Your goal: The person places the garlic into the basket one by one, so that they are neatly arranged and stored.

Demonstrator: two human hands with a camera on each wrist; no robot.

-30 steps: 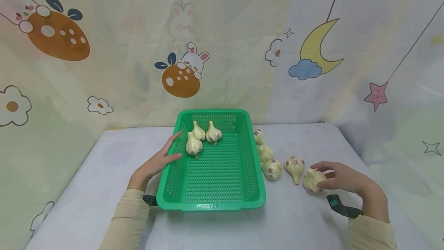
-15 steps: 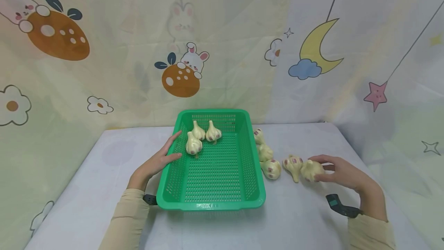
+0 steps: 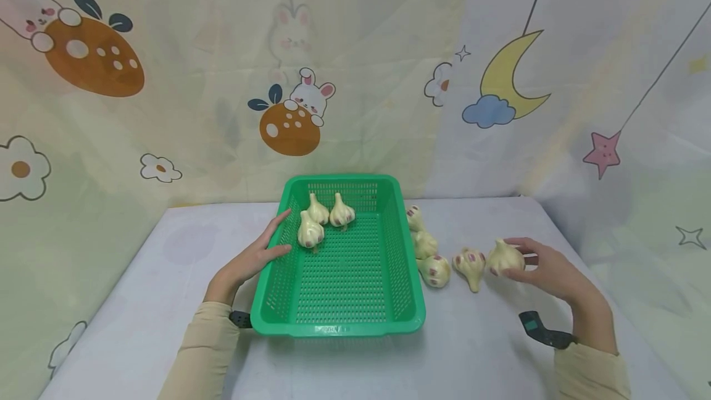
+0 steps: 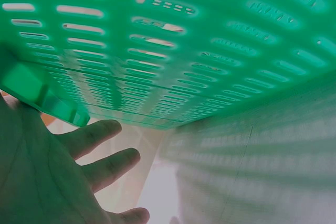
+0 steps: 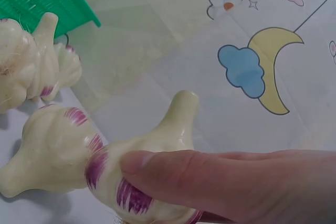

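Note:
In the head view, my right hand [image 3: 552, 269] pinches a garlic bulb [image 3: 504, 257] between thumb and fingers, its stem pointing up. In the right wrist view, my thumb lies across that garlic bulb [image 5: 144, 182], which has purple streaks; the fingers behind it are mostly hidden. Just left of it a second garlic bulb [image 3: 470, 265] lies on the table, stem toward me. My left hand [image 3: 248, 264] rests against the left side of the green basket [image 3: 339, 329], fingers extended. The left wrist view shows those fingers spread beside the basket's slotted wall [image 4: 157, 56].
Three garlic bulbs stand together inside the basket at its back left, one being the front bulb [image 3: 310, 231]. Along the basket's outer right side lie three more, including a nearer bulb [image 3: 435, 271]. A patterned cloth [image 3: 378, 79] hangs behind the white table [image 3: 478, 350].
My right hand has moved the held garlic bulb up and away from me, turning its stem upright. The neighbouring bulb shifted slightly left. The left hand and basket stay put.

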